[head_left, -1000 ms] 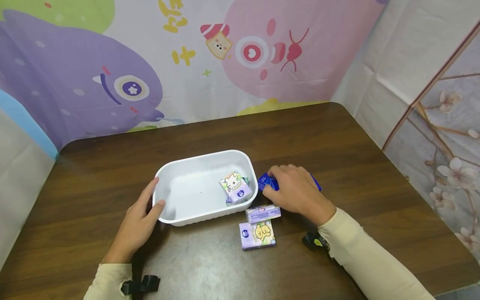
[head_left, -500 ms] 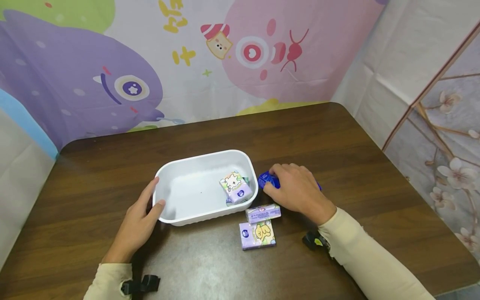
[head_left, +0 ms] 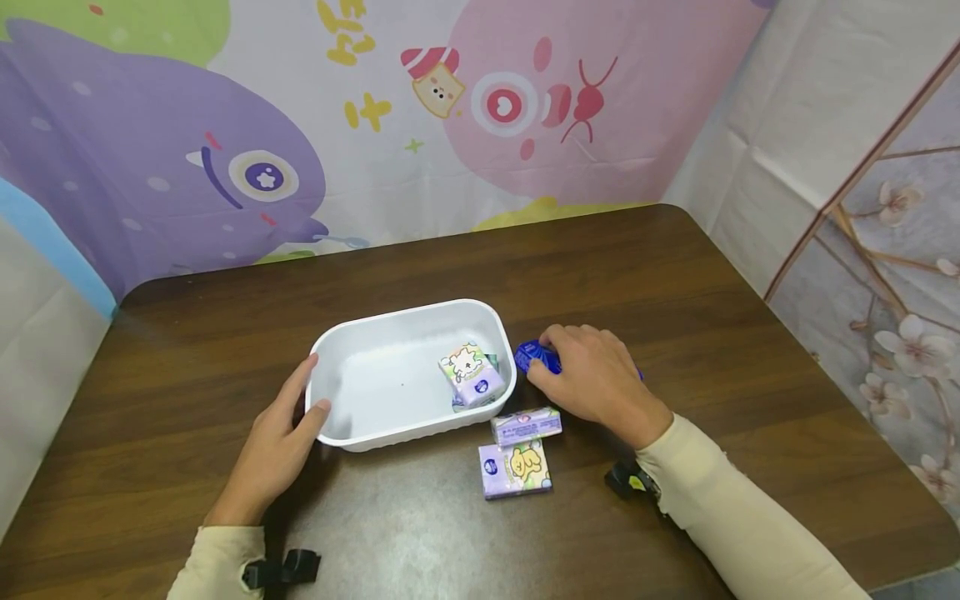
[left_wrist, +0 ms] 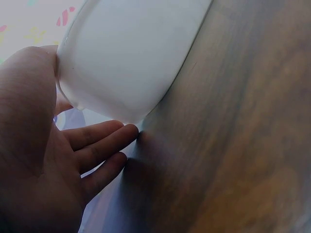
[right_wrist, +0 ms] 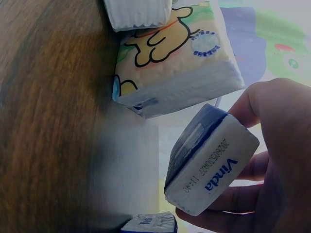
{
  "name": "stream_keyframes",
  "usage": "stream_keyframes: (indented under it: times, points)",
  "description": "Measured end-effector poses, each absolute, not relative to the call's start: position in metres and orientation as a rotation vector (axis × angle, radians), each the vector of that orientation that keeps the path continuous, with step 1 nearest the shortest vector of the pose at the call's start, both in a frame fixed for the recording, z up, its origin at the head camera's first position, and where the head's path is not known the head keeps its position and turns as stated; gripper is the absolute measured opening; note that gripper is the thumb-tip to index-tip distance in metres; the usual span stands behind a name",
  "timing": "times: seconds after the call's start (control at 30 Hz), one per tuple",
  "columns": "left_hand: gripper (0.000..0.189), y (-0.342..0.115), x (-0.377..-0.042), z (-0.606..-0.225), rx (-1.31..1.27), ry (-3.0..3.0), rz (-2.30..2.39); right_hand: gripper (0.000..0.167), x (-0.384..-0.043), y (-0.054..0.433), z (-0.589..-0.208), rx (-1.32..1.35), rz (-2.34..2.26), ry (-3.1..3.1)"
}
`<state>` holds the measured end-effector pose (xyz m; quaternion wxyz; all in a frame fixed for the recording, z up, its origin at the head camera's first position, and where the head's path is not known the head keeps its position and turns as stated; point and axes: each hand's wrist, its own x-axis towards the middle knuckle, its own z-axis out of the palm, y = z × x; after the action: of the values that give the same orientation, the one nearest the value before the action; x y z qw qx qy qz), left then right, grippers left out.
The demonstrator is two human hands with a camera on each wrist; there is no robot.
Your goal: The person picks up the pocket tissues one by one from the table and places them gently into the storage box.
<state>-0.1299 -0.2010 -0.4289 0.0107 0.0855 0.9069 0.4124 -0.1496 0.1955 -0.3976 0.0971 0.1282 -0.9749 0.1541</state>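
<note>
My left hand [head_left: 273,442] rests against the left end of a white plastic tray [head_left: 352,437], its fingers fairly straight along the outer wall in the left wrist view. Beside the tray's right end, my right hand [head_left: 600,375] pinches a blue Vinda tissue pack [right_wrist: 211,165] between thumb and fingers, partly covered in the head view [head_left: 537,357]. The pack is tilted in the right wrist view, its printed white end showing. Two purple tissue packs lie just in front: one on its edge [head_left: 527,427], one flat with a yellow bear [head_left: 517,470].
Inside the tray's right end, a purple tissue pack [head_left: 474,377] lies on another pack, mostly hidden. A second blue pack [right_wrist: 150,224] shows near the right hand. Brown wooden tabletop [head_left: 420,533] surrounds everything, with a cartoon-printed curtain [head_left: 390,192] behind.
My right hand and the blue tissue pack have shifted slightly away from me, and the pack's visible end has turned a little. The left hand and tray look unmoved.
</note>
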Motion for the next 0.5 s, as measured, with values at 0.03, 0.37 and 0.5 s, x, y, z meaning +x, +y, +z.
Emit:
stream_keyframes:
  times: [0.03,0.37,0.5]
  points:
    - [0.063,-0.2009,-0.1299,-0.4287,0.265,2.831,1.285,0.038,-0.1496,0.1955,-0.3978,0.381,0.456,-2.884]
    - [0.063,-0.201,-0.1298,-0.4286,0.261,2.831,1.281,0.037,-0.1501,0.1956,-0.3974,0.381,0.464,-2.859]
    - [0.063,-0.2012,-0.1299,-0.4292,0.27,2.835,1.285,0.037,-0.15,0.1961,-0.3966,0.379,0.469,-2.864]
